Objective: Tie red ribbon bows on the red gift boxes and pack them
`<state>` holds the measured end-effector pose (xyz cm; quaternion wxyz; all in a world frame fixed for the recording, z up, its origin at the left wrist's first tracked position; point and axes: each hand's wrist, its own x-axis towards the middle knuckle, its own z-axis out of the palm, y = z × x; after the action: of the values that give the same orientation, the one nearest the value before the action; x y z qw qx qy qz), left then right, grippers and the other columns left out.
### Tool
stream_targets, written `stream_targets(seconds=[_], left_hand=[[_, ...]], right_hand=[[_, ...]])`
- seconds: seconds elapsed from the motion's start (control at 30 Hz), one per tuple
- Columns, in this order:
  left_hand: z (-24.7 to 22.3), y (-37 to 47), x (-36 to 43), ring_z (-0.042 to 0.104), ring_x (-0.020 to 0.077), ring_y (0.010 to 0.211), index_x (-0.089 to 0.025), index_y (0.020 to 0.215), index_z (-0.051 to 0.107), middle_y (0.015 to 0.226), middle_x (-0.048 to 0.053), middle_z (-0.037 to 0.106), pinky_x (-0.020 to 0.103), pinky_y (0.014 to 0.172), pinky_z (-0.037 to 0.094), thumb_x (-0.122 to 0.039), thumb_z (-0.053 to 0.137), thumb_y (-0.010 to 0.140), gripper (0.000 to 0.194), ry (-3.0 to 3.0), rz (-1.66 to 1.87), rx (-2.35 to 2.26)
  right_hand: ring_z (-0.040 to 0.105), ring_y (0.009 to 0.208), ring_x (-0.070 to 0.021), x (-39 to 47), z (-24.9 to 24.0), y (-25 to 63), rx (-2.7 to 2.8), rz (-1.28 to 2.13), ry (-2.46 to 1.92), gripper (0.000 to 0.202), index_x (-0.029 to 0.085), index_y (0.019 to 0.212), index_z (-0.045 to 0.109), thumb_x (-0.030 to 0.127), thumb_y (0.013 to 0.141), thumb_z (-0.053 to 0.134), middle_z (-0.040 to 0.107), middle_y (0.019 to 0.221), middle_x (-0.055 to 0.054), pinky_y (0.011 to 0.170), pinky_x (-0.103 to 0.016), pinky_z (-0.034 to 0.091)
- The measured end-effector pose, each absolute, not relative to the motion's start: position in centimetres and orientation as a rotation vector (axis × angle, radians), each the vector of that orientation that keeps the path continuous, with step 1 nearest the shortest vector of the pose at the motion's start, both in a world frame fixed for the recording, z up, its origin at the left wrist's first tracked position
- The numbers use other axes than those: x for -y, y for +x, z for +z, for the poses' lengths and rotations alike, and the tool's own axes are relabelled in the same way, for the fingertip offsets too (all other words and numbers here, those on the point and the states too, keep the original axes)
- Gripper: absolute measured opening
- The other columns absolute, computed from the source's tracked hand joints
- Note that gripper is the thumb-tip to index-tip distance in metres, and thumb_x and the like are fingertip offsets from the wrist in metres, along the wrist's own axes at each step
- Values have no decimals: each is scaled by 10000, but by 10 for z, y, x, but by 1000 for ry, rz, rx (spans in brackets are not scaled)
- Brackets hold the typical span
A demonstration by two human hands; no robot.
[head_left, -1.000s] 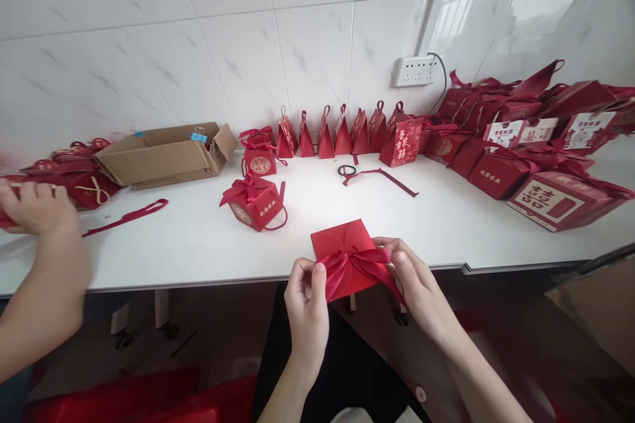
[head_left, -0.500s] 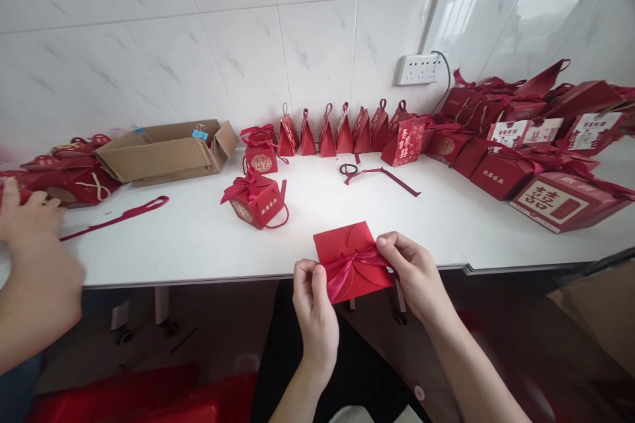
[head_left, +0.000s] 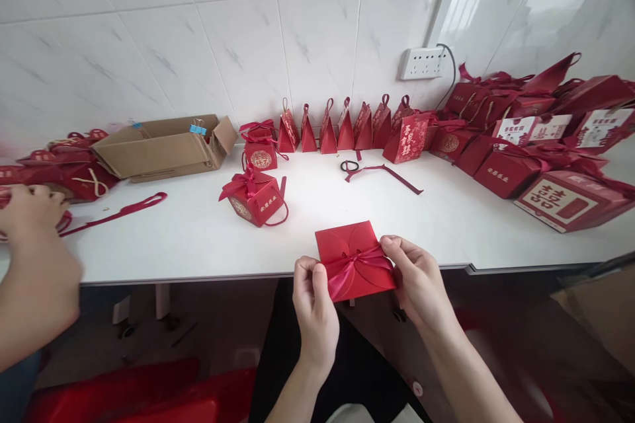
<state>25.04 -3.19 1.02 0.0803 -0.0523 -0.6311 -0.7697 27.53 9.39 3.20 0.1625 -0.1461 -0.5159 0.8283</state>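
Observation:
A flat, square red paper gift box with curved, overlapping flaps is at the table's front edge, tilted toward me. Across its middle runs a shiny dark pink ribbon, tied at the centre. My left hand is closed at the box's left side, thumb and fingers pinching the ribbon end there. On the opposite side my right hand pinches the ribbon's other end by the box's right edge. Fingertips behind the box are hidden.
A red box with a bow stands ahead. Small triangular boxes line the wall; red boxes pile up at right. A cardboard box and loose ribbon lie left, near another person's hand.
The ribbon's right part is drawn out a little and its loops look narrower. My hands keep their grip. The other person's hand has shifted slightly, and the view has tilted a little.

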Motion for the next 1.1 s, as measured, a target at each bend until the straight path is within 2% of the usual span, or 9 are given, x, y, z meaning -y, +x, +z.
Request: stream_targets(seconds=[0.2,0.27,0.33,0.43,0.53,0.63,0.7,0.97,1.1], left_hand=[[12,247,34,391,87,587,-195,705,404,649,-39,413,176,550,382,-374,451,882,255,-122,-2404,1892],[16,244,39,372,82,558,-193,698,402,619,-46,398,169,519,360,-371,455,880,259,-148,-2403,1984],[21,240,45,332,76,529,-189,681,398,585,-54,357,163,492,327,-366,462,876,270,-196,-2358,2090],[28,233,53,306,73,524,-184,661,390,576,-56,328,161,485,306,-369,476,865,289,-276,-2335,2195],[34,227,57,321,74,536,-179,660,404,589,-52,344,167,499,310,-390,492,852,299,-357,-2381,2272],[39,226,61,391,85,572,-181,694,443,624,-40,419,176,534,348,-412,497,844,281,-389,-2421,2312],[43,229,64,444,98,608,-185,735,473,662,-28,482,188,568,382,-422,502,835,259,-395,-2410,2347],[48,262,77,341,91,516,-183,599,420,537,-49,349,201,504,297,-446,498,814,348,-320,-2011,2579],[49,276,95,421,106,520,-185,587,449,528,-38,447,214,502,297,-394,492,813,311,-574,-1854,2894]], right_hand=[[460,550,-99,-100,33,273,1510,2450,-432,343,165,602,525,435,731,692,512,620,10,521,-215,408],[529,626,-130,-108,30,274,1679,2391,-368,333,173,656,548,471,765,649,553,676,-12,584,-239,458],[596,839,-195,-117,25,277,1854,2251,-239,358,198,831,596,551,772,602,612,868,-58,721,-297,502],[417,1250,-304,-127,16,286,2063,1997,63,789,288,1248,463,721,607,620,455,1329,-111,966,-428,428],[227,1370,-317,-129,13,292,2314,1811,224,1080,335,1434,149,655,567,708,197,1502,-114,1061,-499,313],[213,1379,-283,-127,15,293,2436,1666,196,1025,346,1440,44,418,687,736,157,1508,-109,1066,-509,302],[247,1366,-281,-125,16,290,2447,1611,169,1011,344,1435,43,334,693,731,202,1484,-115,1050,-509,328],[390,1261,-303,-121,13,287,2434,1417,167,1016,336,1437,93,284,653,738,327,1351,-111,912,-471,486],[440,1194,-290,-117,10,288,2357,1221,163,993,322,1433,148,235,638,736,326,1298,-109,863,-444,535]])
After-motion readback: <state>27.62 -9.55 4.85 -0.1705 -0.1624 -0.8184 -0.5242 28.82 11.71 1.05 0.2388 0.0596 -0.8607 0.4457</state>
